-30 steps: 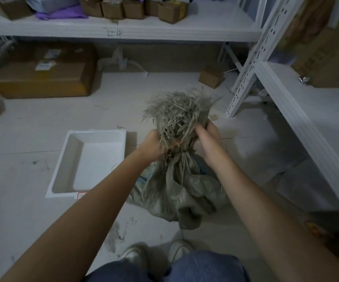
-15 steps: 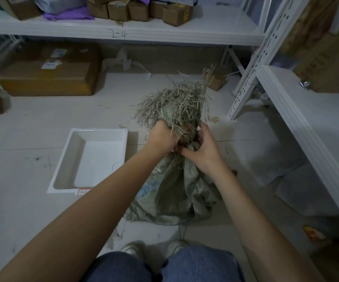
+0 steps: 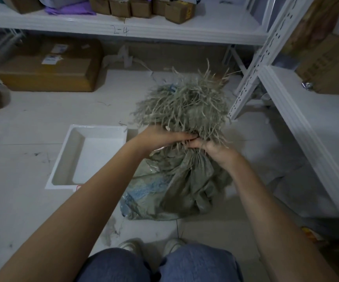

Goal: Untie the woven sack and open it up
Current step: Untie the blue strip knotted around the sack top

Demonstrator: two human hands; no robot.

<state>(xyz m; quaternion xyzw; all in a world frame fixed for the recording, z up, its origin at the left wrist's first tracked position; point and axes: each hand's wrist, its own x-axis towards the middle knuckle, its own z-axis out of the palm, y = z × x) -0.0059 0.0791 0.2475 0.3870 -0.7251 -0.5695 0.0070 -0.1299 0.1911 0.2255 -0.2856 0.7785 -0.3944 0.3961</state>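
Observation:
A grey-green woven sack (image 3: 176, 188) stands on the pale floor in front of my knees. Its neck is gathered tight, and a bushy frayed top (image 3: 184, 102) fans out above it. My left hand (image 3: 160, 137) wraps the left side of the neck just under the fringe. On the right side of the neck, my right hand (image 3: 211, 147) pinches the strands with its fingertips. Both hands meet at the neck, and the tie itself is hidden under fringe and fingers.
A white rectangular tray (image 3: 71, 155) lies on the floor left of the sack. White metal shelving (image 3: 252, 72) runs along the back and right, holding cardboard boxes (image 3: 46, 72). My knees and shoes are at the bottom.
My right hand has shifted from the side of the neck to its front and now picks at the strands. The frayed top has spread wider. My left hand keeps its grip.

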